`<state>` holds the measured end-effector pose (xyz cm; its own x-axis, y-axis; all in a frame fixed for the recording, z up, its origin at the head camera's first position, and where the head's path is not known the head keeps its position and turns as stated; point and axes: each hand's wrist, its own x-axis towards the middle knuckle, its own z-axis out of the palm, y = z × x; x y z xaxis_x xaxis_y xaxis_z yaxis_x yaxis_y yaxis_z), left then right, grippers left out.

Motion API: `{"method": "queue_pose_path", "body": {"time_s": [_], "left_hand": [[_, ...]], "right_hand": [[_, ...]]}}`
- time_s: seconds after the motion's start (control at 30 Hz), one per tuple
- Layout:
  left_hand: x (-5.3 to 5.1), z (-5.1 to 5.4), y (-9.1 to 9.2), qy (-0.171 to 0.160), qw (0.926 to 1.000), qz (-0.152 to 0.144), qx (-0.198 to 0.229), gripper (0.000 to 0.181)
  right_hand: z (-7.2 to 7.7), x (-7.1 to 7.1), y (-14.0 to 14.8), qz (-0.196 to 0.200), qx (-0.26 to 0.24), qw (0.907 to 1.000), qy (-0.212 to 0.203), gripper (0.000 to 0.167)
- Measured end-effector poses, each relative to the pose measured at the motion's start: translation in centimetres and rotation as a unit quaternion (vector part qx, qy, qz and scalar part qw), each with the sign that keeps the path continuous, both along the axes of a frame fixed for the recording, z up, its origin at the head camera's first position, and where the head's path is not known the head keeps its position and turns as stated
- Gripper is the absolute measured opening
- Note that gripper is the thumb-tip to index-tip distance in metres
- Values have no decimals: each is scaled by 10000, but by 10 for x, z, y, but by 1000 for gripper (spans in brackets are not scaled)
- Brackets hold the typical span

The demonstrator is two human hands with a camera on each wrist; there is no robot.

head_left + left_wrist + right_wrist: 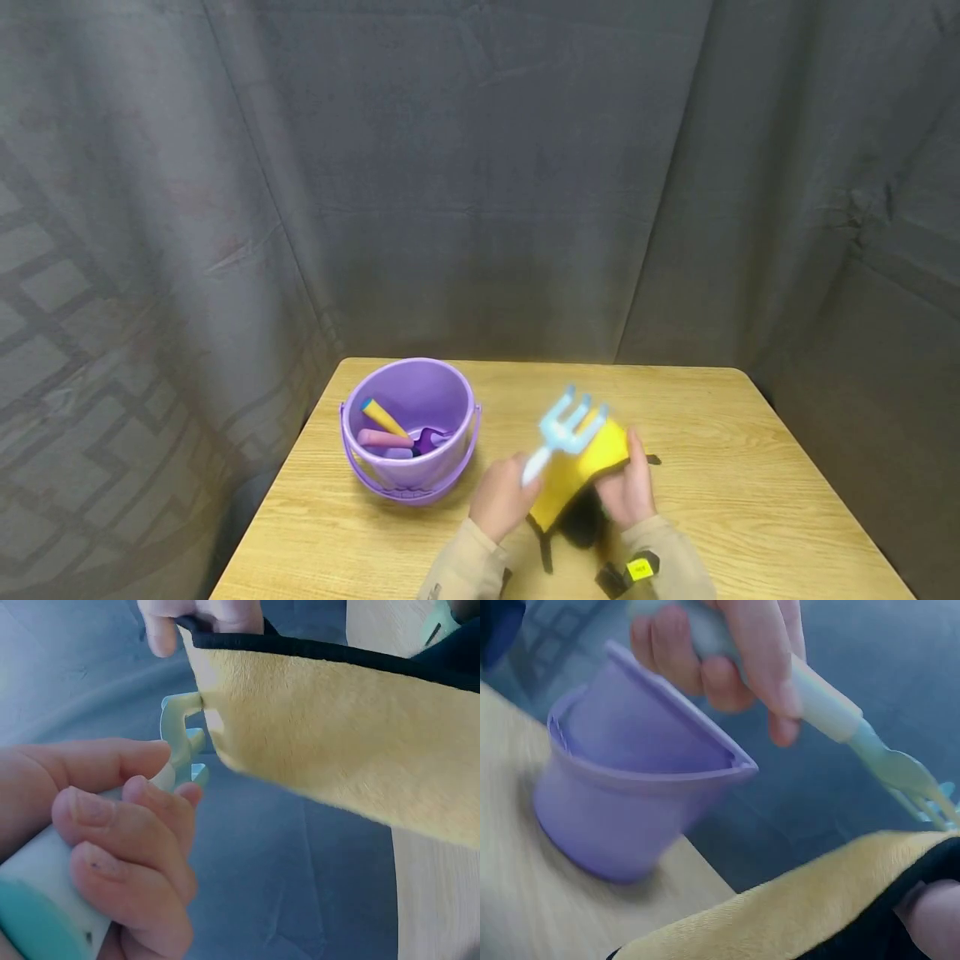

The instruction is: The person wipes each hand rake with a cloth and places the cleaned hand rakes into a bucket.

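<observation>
A light-blue toy garden fork (566,429) with a white handle is in my left hand (504,497), whose fingers wrap the handle. Its tines point up and away, against the edge of a yellow plush cloth (322,727) in the left wrist view. My right hand (630,487) holds that cloth at its far right side, partly behind it. Black trim and a black underside show on the cloth, and dark strips stick out at its corners. In the right wrist view, the fork (829,705) reaches over the cloth (742,922).
Left of my hands, a purple bucket (412,483) stands on the wooden table (750,500), its handle hanging down. Inside lie toy tools, including a yellow handle (386,417), a pink handle (384,438) and a dark purple piece (426,440). Grey curtains (487,183) surround the table.
</observation>
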<state>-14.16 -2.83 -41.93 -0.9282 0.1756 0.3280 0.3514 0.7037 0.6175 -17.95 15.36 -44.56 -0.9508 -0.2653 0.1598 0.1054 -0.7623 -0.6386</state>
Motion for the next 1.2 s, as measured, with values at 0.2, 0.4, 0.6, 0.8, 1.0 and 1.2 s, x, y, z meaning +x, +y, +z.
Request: {"method": "queue_pose_path", "body": {"time_s": [0.2, 0.4, 0.6, 0.8, 1.0, 1.2], "left_hand": [[-1, -1, 5, 185, 9994, 90, -266, 16], [-2, -5, 8, 218, 9990, 98, -379, 19], [-3, -7, 7, -21, 9992, 18, -391, 16], [-4, -6, 5, -229, 9990, -269, -281, 13], [-2, -7, 6, -512, 9977, -428, -69, 11], [0, -9, 6, -587, 9965, -592, 26, 11]], "right_hand": [[-2, 0, -12, 756, -873, 9915, -592, 68], [0, 1, -19, 858, -1363, 9822, -965, 77], [-1, 2, -19, 1064, -1749, 9730, -1066, 79], [-3, 2, -14, 1170, -2391, 9566, -1190, 78], [-10, -3, -6, 1455, -2863, 9444, -700, 55], [-12, -6, 2, 1364, -2940, 9443, -565, 59]]}}
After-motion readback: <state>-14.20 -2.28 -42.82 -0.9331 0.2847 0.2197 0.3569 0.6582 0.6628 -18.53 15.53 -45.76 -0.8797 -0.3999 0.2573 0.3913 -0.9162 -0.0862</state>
